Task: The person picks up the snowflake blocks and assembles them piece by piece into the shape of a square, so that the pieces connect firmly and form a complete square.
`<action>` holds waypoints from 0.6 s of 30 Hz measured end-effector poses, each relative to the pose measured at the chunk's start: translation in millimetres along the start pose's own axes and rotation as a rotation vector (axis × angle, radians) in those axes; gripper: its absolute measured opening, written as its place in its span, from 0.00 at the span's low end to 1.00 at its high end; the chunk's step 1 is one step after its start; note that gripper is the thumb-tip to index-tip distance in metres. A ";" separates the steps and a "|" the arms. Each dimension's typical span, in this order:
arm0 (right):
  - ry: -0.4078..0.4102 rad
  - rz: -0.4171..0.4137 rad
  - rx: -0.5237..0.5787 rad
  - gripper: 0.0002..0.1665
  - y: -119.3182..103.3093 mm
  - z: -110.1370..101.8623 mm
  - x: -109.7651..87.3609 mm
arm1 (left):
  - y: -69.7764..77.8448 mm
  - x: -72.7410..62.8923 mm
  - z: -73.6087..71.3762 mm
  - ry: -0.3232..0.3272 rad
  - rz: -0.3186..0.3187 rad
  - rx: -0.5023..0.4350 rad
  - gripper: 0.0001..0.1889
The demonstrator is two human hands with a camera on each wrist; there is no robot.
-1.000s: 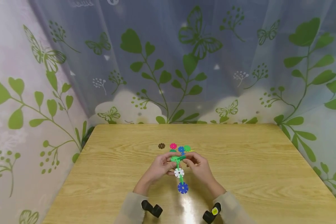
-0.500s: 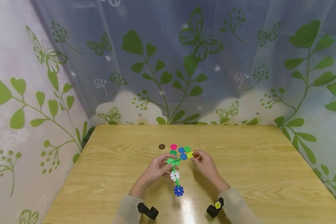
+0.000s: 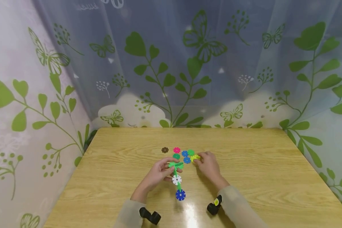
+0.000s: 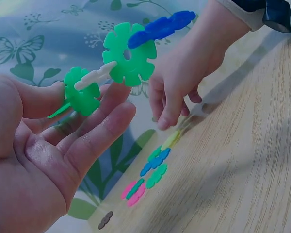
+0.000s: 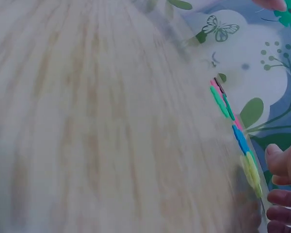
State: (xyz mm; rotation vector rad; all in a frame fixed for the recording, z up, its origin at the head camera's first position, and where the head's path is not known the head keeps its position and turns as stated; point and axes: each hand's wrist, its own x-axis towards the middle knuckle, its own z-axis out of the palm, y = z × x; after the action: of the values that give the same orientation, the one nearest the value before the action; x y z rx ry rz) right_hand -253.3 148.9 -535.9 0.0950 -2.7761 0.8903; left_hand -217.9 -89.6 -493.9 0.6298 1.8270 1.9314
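Note:
In the head view my left hand (image 3: 161, 171) pinches the green end of a chain of slotted plastic snowflake discs. The left wrist view shows the chain's green disc (image 4: 82, 91) at the thumb, a white disc (image 4: 96, 76), another green disc (image 4: 129, 54) and a dark blue disc (image 4: 162, 29) at the far end. My right hand (image 3: 210, 165) is low over the table, beside yellow discs (image 3: 194, 158). In the right wrist view its thumb (image 5: 280, 160) and fingers are apart, with the yellow discs (image 5: 252, 175) next to them and nothing held.
Loose discs lie flat past the hands: brown (image 3: 165, 150), pink (image 3: 177, 150), dark green (image 3: 176, 156), blue (image 3: 186, 160) and light green (image 3: 191, 152). The wooden table (image 3: 259, 164) extends to both sides. A patterned curtain (image 3: 171, 63) hangs behind it.
My right hand has come away from the chain and moved right to the yellow discs. My left hand, still pinching the chain, has shifted slightly left and nearer.

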 end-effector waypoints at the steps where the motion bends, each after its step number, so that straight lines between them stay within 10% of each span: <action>1: -0.015 0.003 -0.018 0.22 -0.2 1.4 1.2 | -0.2 0.1 -0.1 0.004 -0.002 -0.001 0.16; 18: -0.050 0.077 -0.032 0.20 -8.7 6.3 5.2 | -0.2 0.9 2.4 0.021 -0.002 0.005 0.16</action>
State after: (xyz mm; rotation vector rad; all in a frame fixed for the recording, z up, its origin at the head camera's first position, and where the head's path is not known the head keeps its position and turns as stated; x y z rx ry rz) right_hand -258.4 138.2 -534.7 0.0051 -2.8564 0.8734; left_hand -217.2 -87.0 -494.0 0.6121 1.8452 1.9394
